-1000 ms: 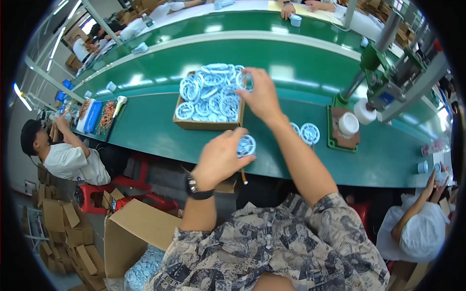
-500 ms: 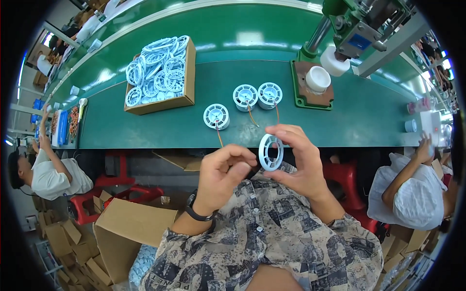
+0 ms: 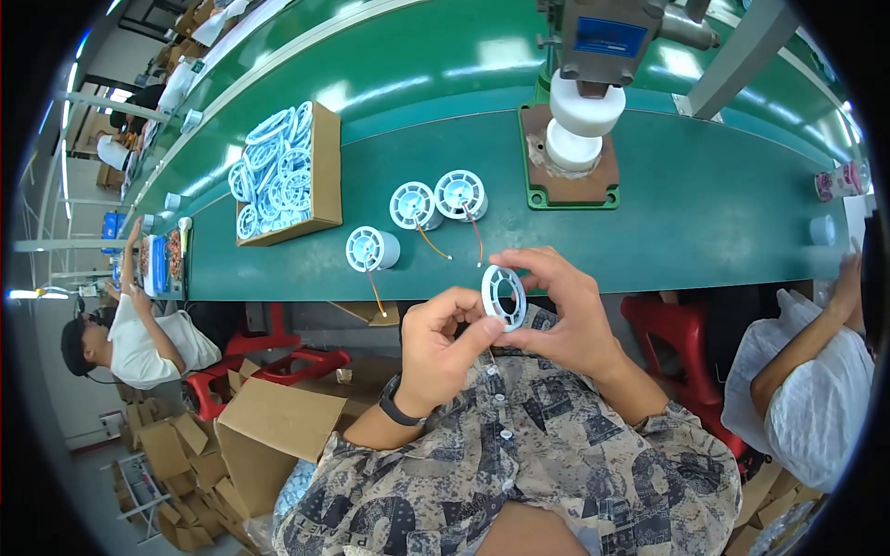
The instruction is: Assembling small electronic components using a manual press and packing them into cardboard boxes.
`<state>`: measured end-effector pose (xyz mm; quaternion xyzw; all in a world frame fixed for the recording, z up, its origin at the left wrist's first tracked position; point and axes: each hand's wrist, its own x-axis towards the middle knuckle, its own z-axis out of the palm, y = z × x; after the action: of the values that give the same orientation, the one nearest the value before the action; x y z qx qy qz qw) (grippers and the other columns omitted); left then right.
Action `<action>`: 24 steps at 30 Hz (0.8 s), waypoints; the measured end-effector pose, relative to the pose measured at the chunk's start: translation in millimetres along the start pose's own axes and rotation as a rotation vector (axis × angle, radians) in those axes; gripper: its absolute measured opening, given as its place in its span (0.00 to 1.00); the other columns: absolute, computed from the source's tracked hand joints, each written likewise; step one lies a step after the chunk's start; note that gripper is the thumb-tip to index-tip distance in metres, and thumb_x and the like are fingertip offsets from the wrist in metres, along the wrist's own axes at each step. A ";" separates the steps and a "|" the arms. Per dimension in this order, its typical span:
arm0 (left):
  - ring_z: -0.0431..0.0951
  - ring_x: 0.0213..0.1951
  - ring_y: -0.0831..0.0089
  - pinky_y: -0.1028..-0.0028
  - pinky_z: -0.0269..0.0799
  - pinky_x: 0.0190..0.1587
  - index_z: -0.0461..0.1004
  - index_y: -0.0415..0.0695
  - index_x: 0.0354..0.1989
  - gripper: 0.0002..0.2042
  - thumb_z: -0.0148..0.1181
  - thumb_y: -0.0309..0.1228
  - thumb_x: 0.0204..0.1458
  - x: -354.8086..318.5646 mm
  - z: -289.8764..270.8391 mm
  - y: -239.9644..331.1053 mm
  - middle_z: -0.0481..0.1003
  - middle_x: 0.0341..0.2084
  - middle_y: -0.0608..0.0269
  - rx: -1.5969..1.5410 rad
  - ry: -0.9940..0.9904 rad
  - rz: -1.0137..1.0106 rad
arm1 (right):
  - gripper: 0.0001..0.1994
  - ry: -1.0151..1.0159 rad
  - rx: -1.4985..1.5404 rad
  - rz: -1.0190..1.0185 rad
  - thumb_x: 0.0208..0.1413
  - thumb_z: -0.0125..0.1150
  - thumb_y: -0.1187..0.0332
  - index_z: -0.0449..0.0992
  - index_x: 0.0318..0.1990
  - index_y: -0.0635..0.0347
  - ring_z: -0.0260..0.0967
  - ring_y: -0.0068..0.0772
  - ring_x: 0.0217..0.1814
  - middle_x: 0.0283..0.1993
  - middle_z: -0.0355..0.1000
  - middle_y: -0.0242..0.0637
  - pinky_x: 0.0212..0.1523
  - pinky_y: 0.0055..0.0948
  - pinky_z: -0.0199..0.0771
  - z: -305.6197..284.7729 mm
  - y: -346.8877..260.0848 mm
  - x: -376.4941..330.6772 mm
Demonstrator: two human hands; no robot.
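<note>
A light-blue slotted plastic ring [image 3: 488, 295] is held up on edge above my lap, just off the table's front edge. My right hand [image 3: 565, 310] grips it from the right, fingers at the top and thumb at the bottom. From the left, my left hand [image 3: 440, 343] is closed, its thumb against the ring's lower left rim and its other fingers curled behind. Beyond my hands three round light-blue motor-like parts stand on the green table: a nearer-left one [image 3: 369, 248], a middle one [image 3: 413, 204] and a right one [image 3: 461, 193]. Thin coloured wires trail from them.
A cardboard box [image 3: 324, 171] full of light-blue rings stands at the back left. A green press [image 3: 589, 139] with white round blocks is at the back right. An open carton [image 3: 278, 417] sits low at my left. Other people work on both sides.
My left hand has moved up to the ring, and its thumb now touches the rim. The whole view has turned, shifting the table items leftward. My right hand keeps its grip.
</note>
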<state>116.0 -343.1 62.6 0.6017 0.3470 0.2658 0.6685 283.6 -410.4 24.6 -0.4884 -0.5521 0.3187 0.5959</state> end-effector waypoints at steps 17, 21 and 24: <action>0.73 0.30 0.83 0.84 0.69 0.35 0.74 0.35 0.34 0.06 0.60 0.26 0.56 -16.3 -8.1 -13.6 0.76 0.30 0.66 -0.186 -0.076 -0.045 | 0.41 0.070 0.081 0.179 0.35 0.79 0.74 0.65 0.61 0.63 0.70 0.32 0.55 0.56 0.69 0.44 0.49 0.29 0.74 24.4 -13.3 -16.9; 0.74 0.33 0.81 0.81 0.69 0.38 0.74 0.35 0.39 0.07 0.61 0.24 0.53 -14.8 -41.0 -24.1 0.76 0.34 0.65 0.345 0.046 0.172 | 0.37 0.251 -0.212 0.167 0.39 0.76 0.75 0.66 0.60 0.64 0.68 0.30 0.54 0.55 0.68 0.42 0.50 0.28 0.73 17.9 -5.4 -53.7; 0.71 0.49 0.65 0.66 0.64 0.56 0.71 0.33 0.49 0.13 0.53 0.25 0.57 20.9 -100.9 -53.2 0.72 0.47 0.54 0.586 0.529 0.657 | 0.31 0.621 -0.480 0.245 0.44 0.72 0.73 0.67 0.58 0.64 0.67 0.26 0.52 0.52 0.67 0.37 0.51 0.26 0.70 -15.6 7.0 -141.0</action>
<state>46.6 -271.6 3.4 0.7532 0.3567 0.4967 0.2423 273.5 -541.3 -29.5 -0.7486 -0.3423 0.0867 0.5612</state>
